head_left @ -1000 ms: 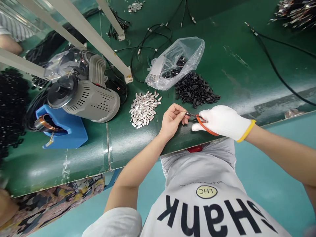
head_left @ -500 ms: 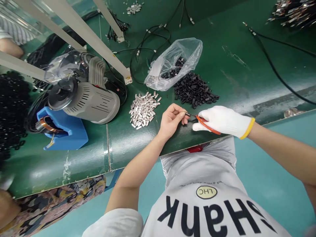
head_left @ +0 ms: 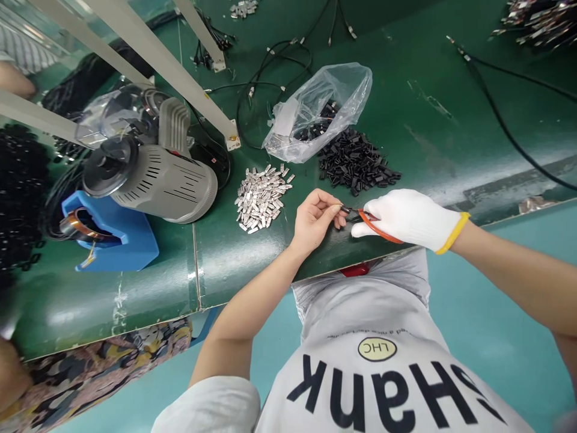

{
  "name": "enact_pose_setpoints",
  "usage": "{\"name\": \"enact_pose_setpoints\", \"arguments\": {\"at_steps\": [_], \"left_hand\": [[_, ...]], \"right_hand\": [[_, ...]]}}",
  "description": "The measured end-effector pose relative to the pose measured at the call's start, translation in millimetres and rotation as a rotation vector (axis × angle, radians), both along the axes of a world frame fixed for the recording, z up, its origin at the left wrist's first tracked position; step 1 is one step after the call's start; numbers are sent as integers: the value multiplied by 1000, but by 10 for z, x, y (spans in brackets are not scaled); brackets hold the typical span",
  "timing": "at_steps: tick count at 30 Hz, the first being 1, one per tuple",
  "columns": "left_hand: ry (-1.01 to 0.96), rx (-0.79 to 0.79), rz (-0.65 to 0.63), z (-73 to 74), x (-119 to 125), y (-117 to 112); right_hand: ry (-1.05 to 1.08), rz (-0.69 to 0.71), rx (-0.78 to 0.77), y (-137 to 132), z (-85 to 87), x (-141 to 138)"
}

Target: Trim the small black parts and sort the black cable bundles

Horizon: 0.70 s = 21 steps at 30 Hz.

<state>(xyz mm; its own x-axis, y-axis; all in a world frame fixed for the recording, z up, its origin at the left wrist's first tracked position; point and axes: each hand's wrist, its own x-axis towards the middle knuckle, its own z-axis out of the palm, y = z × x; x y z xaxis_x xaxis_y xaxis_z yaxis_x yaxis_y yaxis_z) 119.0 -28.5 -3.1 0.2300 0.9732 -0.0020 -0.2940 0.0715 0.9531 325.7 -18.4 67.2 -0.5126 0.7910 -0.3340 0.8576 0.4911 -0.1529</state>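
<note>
My bare left hand (head_left: pixel 314 221) pinches a small black plastic piece (head_left: pixel 345 209) between thumb and fingertips, just above the table's front part. My right hand (head_left: pixel 408 216), in a white knitted glove with a yellow cuff, is closed around orange-handled pliers (head_left: pixel 370 225). The jaws of the pliers point left and meet the black piece at my left fingertips. How the jaws sit on it is too small to tell. Beyond my hands lies a heap of similar black plastic pieces (head_left: pixel 356 161). A pile of small silver metal connectors (head_left: pixel 261 198) is left of them.
A clear plastic bag (head_left: pixel 347 84) lies open behind the black heap. At left stand a grey machine (head_left: pixel 164 183) and a blue tape dispenser (head_left: pixel 135 240), beside white frame posts (head_left: pixel 166 66). Black cables (head_left: pixel 500 123) cross the green table (head_left: pixel 433 150). Another person's arm (head_left: pixel 13 376) shows lower left.
The view has shifted slightly. My left hand still pinches the black piece, and the pliers in my right hand have turned a little at its end.
</note>
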Motion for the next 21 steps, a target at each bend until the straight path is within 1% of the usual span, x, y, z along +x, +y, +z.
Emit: {"name": "enact_pose_setpoints", "arguments": {"at_steps": [2,3,6,8,10,11,12,13,14,17,18,19,21], "left_hand": [[-4,-2,0,4,2,-4],[-7,-5,0,5,3,-6],[-13,-10,-4,6,5,-9],[-16,-3,-19,3,5,-8],[-22,8,-31,3,6,-4],[-23,11,-35,5,6,-1],[-22,9,-37,9,5,5],[-20,3,-39,14,3,11],[-18,-6,-38,21,-1,19],[-16,-45,-39,38,-26,44],[-5,-61,-51,42,-38,50],[16,-78,-73,46,-50,54],[75,-116,-139,54,-69,54]], "right_hand": [[23,-16,-65,37,-1,13],[41,-27,-124,55,-6,24],[136,-100,-387,96,-22,76],[232,-165,-533,104,-25,108],[316,-207,-616,94,-19,122],[332,-207,-632,83,-15,119],[323,-191,-610,69,-14,111],[288,-165,-535,51,-16,99],[233,-137,-407,30,-24,84],[30,-83,72,-36,-78,54],[-23,-72,184,-54,-99,53],[-65,-54,252,-69,-118,55],[-116,7,318,-86,-142,66]]}}
